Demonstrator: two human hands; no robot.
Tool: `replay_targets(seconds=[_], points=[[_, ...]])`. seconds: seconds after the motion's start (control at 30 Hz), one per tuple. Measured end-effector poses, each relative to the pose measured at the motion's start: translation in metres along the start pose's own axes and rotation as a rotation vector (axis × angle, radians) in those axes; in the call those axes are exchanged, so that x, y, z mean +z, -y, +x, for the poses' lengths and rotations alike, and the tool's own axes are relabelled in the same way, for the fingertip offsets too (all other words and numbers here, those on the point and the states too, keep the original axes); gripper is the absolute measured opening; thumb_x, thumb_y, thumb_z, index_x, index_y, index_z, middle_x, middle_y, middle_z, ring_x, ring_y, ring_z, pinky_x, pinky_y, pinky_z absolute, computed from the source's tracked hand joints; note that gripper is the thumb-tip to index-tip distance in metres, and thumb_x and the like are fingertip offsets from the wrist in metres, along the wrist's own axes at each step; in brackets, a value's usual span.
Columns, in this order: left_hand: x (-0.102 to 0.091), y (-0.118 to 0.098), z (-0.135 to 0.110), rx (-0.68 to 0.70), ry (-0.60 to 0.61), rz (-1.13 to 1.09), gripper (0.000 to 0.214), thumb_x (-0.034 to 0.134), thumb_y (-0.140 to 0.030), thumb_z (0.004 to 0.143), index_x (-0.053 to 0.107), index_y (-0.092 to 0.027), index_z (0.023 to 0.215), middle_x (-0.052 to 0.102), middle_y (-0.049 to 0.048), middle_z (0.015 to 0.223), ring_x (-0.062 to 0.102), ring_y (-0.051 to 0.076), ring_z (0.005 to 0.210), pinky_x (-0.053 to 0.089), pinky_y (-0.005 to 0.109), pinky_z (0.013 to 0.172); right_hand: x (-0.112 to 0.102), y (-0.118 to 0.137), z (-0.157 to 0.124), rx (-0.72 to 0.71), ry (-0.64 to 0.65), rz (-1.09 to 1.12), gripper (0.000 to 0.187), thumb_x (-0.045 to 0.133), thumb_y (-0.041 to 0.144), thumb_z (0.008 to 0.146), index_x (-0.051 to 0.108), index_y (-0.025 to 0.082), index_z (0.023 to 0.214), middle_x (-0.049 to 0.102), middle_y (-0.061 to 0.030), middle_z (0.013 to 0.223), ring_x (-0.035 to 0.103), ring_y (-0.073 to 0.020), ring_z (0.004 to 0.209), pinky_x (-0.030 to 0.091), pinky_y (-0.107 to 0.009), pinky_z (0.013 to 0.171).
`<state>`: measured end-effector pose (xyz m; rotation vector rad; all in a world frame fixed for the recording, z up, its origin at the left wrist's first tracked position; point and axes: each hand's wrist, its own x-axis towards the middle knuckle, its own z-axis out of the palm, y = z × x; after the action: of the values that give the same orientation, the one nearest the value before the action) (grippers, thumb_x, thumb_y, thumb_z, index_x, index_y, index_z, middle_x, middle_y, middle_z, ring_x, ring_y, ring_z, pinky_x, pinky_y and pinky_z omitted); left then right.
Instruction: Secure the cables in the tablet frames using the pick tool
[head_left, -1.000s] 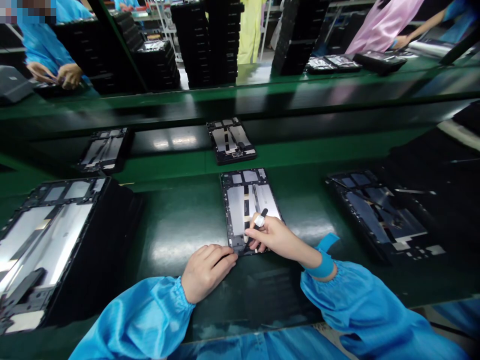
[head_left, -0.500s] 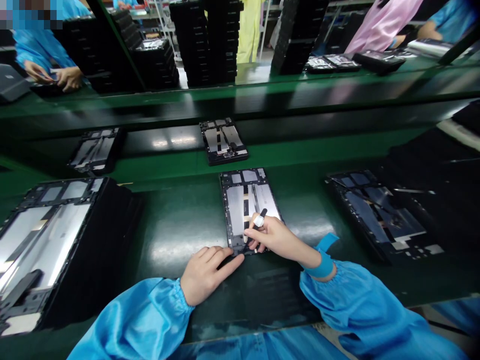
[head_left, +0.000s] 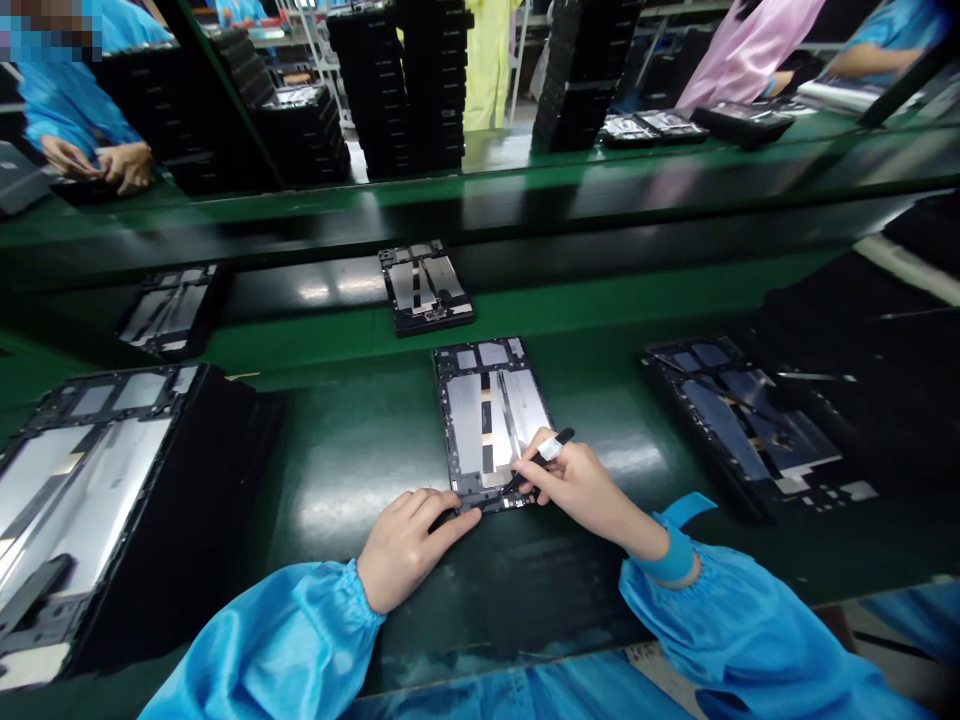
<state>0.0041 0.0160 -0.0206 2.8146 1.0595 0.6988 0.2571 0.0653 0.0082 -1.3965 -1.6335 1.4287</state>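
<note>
A black-framed tablet housing point(head_left: 480, 420) lies flat on the green belt, with silver panels and a gold strip inside it. My left hand point(head_left: 409, 548) rests its fingertips on the housing's lower left edge, holding nothing. My right hand point(head_left: 576, 490) grips a slim black pen-shaped tool point(head_left: 541, 456) with a white band around it. The tool's tip sits at the housing's lower right area, close to my right fingers. Blue sleeves cover both my forearms.
Similar housings lie on the green belt to the left point(head_left: 90, 500), right point(head_left: 735, 420) and farther ahead point(head_left: 424, 287). Beyond a raised dark green rail stand tall black tray stacks point(head_left: 397, 90). A co-worker's hands point(head_left: 97, 165) work at upper left.
My right hand has shifted right, and the tool now leans further right, its tip at the housing's lower right. The belt's housings have drifted slightly left in view.
</note>
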Motion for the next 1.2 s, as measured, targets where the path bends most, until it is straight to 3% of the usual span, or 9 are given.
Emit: replay_targets(seconds=[0.17,0.4,0.83,1.2], points=[[0.002,-0.001,-0.001,-0.011,-0.016,-0.008,0.029,0.044,-0.013,0.099,0.059,-0.021,0.122,0.062,0.0082,0.107,0.058,0.018,0.09,0.05,0.031,0.072,0.002,0.001,-0.002,-0.057,0.014,-0.109,0.018,0.059,0.036,0.089,0.06,0.021,0.081,0.068,-0.0014,0.067,0.069,-0.0189,0.063,0.05,-0.024,0.05],[0.004,-0.001,0.001,-0.013,-0.07,0.01,0.025,0.049,-0.014,0.097,0.062,-0.023,0.117,0.062,0.0087,0.11,0.059,0.019,0.094,0.051,0.032,0.074,0.005,-0.002,0.0,0.0,0.008,0.051,0.019,0.061,0.037,0.086,0.055,0.021,0.08,0.068,-0.0005,0.062,0.071,-0.0204,0.061,0.052,-0.026,0.049],[0.005,-0.003,-0.003,0.04,0.032,0.17,0.038,0.044,-0.012,0.097,0.054,-0.023,0.132,0.06,0.0122,0.119,0.058,0.024,0.1,0.05,0.036,0.079,0.006,-0.001,0.0,0.003,-0.01,0.051,0.02,0.062,0.038,0.084,0.053,0.022,0.076,0.069,-0.0002,0.062,0.072,-0.021,0.06,0.054,-0.026,0.049],[0.008,-0.011,0.004,-0.052,0.017,0.151,0.03,0.051,-0.019,0.096,0.06,-0.024,0.124,0.06,0.0105,0.112,0.059,0.022,0.093,0.052,0.034,0.075,0.006,0.0,0.001,-0.016,-0.005,0.031,0.017,0.061,0.034,0.087,0.056,0.021,0.076,0.07,-0.001,0.064,0.071,-0.0192,0.061,0.052,-0.024,0.049]])
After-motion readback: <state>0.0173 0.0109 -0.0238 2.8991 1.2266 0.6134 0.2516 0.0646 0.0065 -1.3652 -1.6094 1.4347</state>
